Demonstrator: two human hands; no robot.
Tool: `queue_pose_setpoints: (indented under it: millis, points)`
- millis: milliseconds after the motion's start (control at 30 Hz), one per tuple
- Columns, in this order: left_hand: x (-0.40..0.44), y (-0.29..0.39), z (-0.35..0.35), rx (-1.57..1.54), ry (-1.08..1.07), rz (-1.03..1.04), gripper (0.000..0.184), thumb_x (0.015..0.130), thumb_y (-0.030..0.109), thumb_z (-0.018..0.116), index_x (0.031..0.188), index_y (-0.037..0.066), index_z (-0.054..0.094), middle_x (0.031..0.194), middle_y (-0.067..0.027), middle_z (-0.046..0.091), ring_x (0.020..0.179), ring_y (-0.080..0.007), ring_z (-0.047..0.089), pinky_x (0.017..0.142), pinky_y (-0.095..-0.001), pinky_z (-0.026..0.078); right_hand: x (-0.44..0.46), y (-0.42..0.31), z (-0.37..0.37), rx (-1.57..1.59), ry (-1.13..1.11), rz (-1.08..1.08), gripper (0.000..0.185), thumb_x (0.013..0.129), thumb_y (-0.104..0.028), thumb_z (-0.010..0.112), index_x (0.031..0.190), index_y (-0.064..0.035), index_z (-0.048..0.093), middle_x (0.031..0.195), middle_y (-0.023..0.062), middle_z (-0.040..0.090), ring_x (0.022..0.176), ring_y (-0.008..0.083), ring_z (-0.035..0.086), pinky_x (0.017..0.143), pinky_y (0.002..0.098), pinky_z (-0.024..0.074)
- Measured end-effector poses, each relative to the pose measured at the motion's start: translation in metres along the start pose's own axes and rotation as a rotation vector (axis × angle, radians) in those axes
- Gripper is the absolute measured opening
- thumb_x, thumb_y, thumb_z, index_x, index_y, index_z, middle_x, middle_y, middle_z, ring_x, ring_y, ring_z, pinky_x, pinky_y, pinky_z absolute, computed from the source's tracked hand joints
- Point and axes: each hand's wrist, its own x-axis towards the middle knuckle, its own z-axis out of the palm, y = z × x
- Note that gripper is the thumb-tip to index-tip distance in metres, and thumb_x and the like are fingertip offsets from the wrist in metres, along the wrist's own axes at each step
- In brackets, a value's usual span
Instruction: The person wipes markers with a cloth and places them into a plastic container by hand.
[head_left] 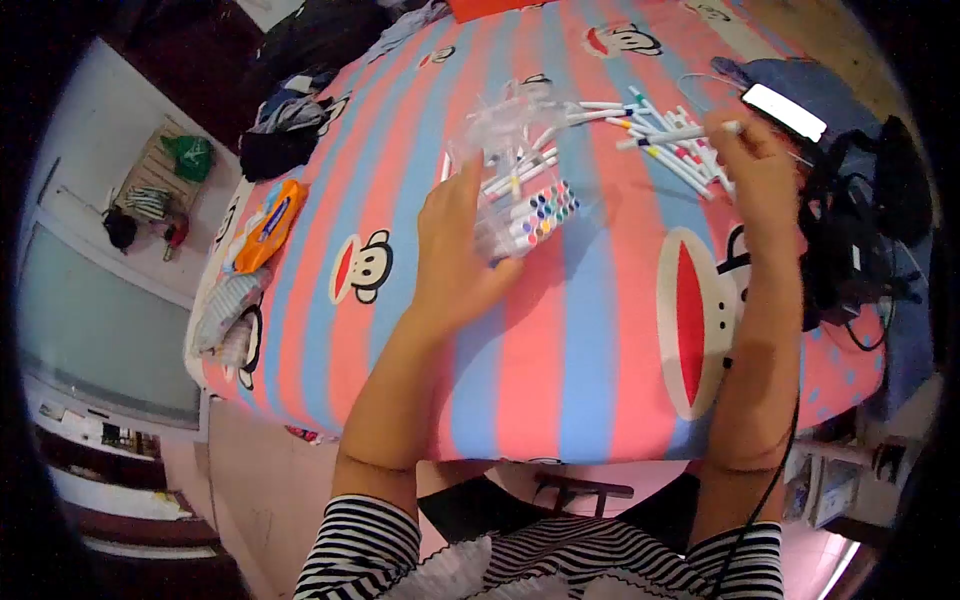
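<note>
My left hand (452,245) is closed around the near left side of a clear plastic case (495,215), with the thumb along its lower edge. Several white markers with coloured ends (545,215) are stacked inside, ends toward me. My right hand (755,165) pinches a white marker (670,137) held nearly level, to the right of the case. Below and beyond it lies a loose heap of white markers (685,175) with coloured bands. More loose markers (600,110) lie beyond the case, partly hidden by its crumpled-looking clear plastic (515,115).
The bed has a pink and blue striped sheet (590,330) with monkey faces. A lit phone (785,112) and a black bag with straps (850,245) lie at the right. On the left are an orange packet (272,228) and dark clothes (285,130).
</note>
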Motion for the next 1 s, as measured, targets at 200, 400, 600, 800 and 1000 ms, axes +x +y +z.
queue_pose_setpoints:
  millis: [200, 400, 600, 800, 1000]
  points:
    - [0.000, -0.003, 0.005, -0.143, 0.076, -0.092, 0.099, 0.059, 0.011, 0.070, 0.147, 0.006, 0.026, 0.128, -0.0172, 0.050, 0.116, -0.0363, 0.046, 0.102, -0.0453, 0.032, -0.011, -0.016, 0.009, 0.693, -0.151, -0.015, 0.030, 0.092, -0.019, 0.062, 0.115, -0.0014, 0.063, 0.087, 0.0021, 0.064, 0.071, 0.0074, 0.058, 0.066, 0.0194, 0.0473]
    - [-0.002, 0.004, 0.004, 0.012, 0.003, 0.013, 0.094, 0.060, 0.014, 0.074, 0.144, 0.005, 0.031, 0.134, -0.0169, 0.047, 0.122, -0.0366, 0.043, 0.102, -0.0455, 0.032, -0.034, -0.024, 0.041, 0.852, -0.243, -0.090, 0.033, 0.092, -0.013, 0.061, 0.122, -0.0007, 0.059, 0.095, 0.0062, 0.066, 0.079, 0.0109, 0.063, 0.073, 0.0242, 0.0523]
    - [-0.002, 0.009, 0.002, 0.048, -0.010, 0.062, 0.090, 0.061, 0.015, 0.076, 0.141, 0.005, 0.035, 0.136, -0.0175, 0.045, 0.122, -0.0368, 0.044, 0.101, -0.0461, 0.034, -0.046, -0.033, 0.052, 0.632, -0.195, -0.125, 0.034, 0.089, -0.010, 0.065, 0.121, -0.0002, 0.059, 0.096, 0.0061, 0.065, 0.080, 0.0111, 0.062, 0.076, 0.0249, 0.0530]
    - [-0.002, 0.011, 0.002, 0.086, -0.039, 0.038, 0.095, 0.059, 0.011, 0.072, 0.144, 0.005, 0.030, 0.131, -0.0159, 0.049, 0.120, -0.0346, 0.046, 0.101, -0.0432, 0.033, -0.058, -0.037, 0.064, 0.511, -0.219, -0.252, 0.039, 0.083, -0.006, 0.070, 0.120, -0.0016, 0.058, 0.099, 0.0040, 0.062, 0.088, 0.0099, 0.059, 0.074, 0.0245, 0.0504]
    - [-0.003, 0.013, 0.002, 0.115, -0.050, 0.061, 0.096, 0.059, 0.010, 0.071, 0.145, 0.004, 0.028, 0.130, -0.0150, 0.050, 0.119, -0.0346, 0.046, 0.101, -0.0429, 0.033, -0.074, -0.026, 0.085, 0.439, -0.117, -0.342, 0.032, 0.076, -0.007, 0.078, 0.102, -0.0040, 0.059, 0.095, 0.0030, 0.062, 0.084, 0.0090, 0.059, 0.071, 0.0234, 0.0477]
